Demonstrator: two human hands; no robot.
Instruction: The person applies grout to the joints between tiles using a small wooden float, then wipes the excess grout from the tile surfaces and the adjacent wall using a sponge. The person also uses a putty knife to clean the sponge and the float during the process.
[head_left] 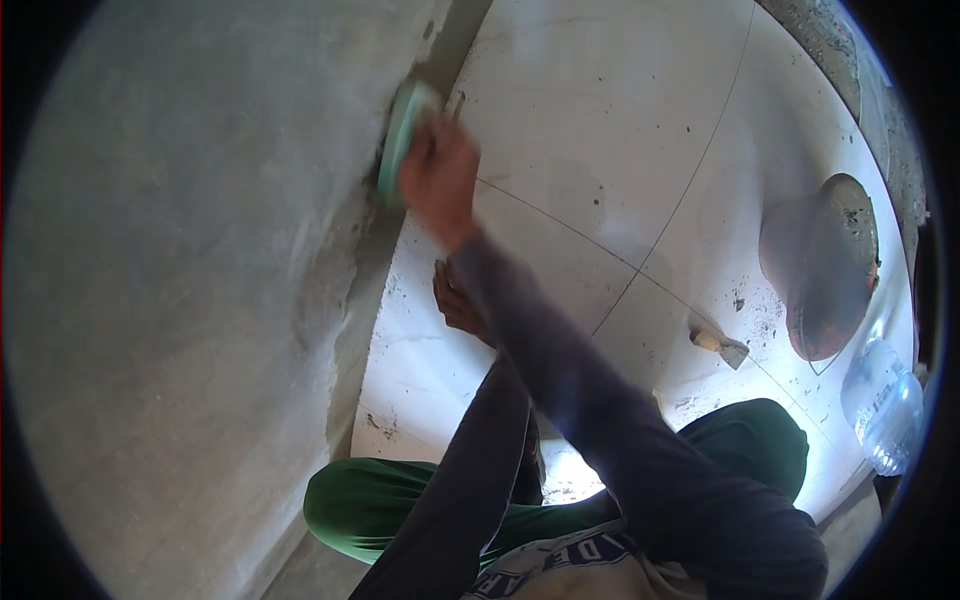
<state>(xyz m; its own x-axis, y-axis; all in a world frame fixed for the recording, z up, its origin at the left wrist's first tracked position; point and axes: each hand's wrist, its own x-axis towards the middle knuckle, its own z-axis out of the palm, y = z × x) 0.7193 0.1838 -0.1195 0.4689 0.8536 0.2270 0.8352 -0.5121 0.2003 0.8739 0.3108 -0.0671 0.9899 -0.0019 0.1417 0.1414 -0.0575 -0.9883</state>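
A grey plastered wall (180,300) fills the left, its surface rough and damp-looking near the base. The floor (600,130) to the right is pale large tiles with thin dark joints, speckled with mortar. Bright light falls on the near tiles. Far right runs a rough concrete edge (830,40).
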